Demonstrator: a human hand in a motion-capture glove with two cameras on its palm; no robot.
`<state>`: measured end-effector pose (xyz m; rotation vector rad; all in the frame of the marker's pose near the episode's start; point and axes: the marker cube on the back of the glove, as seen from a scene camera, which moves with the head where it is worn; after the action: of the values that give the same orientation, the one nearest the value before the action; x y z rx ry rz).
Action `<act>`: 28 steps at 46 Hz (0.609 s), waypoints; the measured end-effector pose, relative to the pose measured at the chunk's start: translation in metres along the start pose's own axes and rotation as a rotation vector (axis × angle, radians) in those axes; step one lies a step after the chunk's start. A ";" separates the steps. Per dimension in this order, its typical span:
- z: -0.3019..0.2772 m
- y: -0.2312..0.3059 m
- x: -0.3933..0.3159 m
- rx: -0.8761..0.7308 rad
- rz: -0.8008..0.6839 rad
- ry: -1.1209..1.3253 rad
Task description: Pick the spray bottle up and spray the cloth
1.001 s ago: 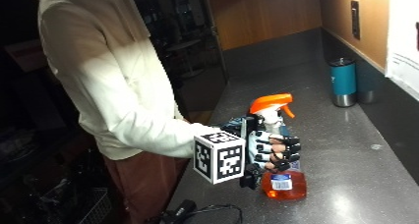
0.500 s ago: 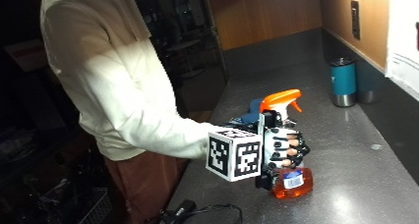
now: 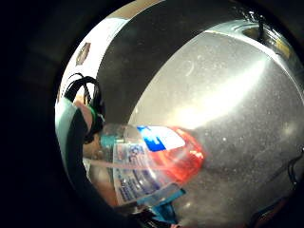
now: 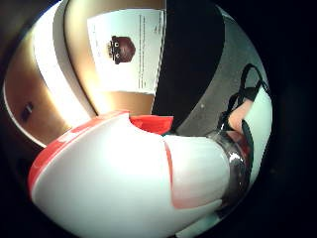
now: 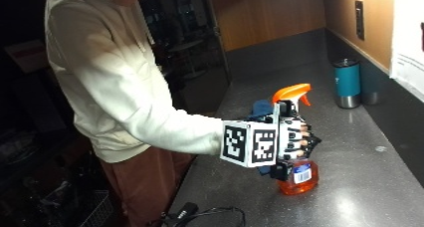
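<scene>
One gloved right hand (image 5: 296, 142) is what we see nearest, its fingers (image 5: 303, 137) curled round the neck of the spray bottle (image 5: 296, 160) just under the orange trigger head (image 5: 291, 93). We see the bottle held upright, its round base of orange liquid low over the dark speckled counter (image 5: 371, 187); whether the base touches the surface we cannot tell from the outside view. In the little-finger palm view we see the clear body with its blue and white label (image 3: 137, 166) and the orange liquid (image 3: 187, 156) close against the palm, with the grey counter (image 3: 223, 95) behind it. In the thumb-side palm view the white and orange sprayer head (image 4: 124, 178) fills most of the picture.

Just behind the hand we see a dark blue cloth (image 5: 262, 109) lying on the counter, partly hidden by the bottle and the glove. The person's cream hooded sleeve (image 5: 172, 130) reaches across to the hand from the counter's edge.

Farther along the counter, well apart from the bottle, we see a teal tumbler (image 5: 346, 82) with a steel base standing upright near the wall. On the wall itself a white sheet of paper (image 5: 409, 53) hangs above the counter, and a dark switch plate (image 5: 359, 19) sits on the wood panel beyond it.
</scene>
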<state>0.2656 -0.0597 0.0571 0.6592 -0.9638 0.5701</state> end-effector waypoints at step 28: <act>0.019 -0.003 -0.024 -0.155 -0.129 0.166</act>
<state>0.2461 -0.0788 0.0434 0.5232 -0.7951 0.4240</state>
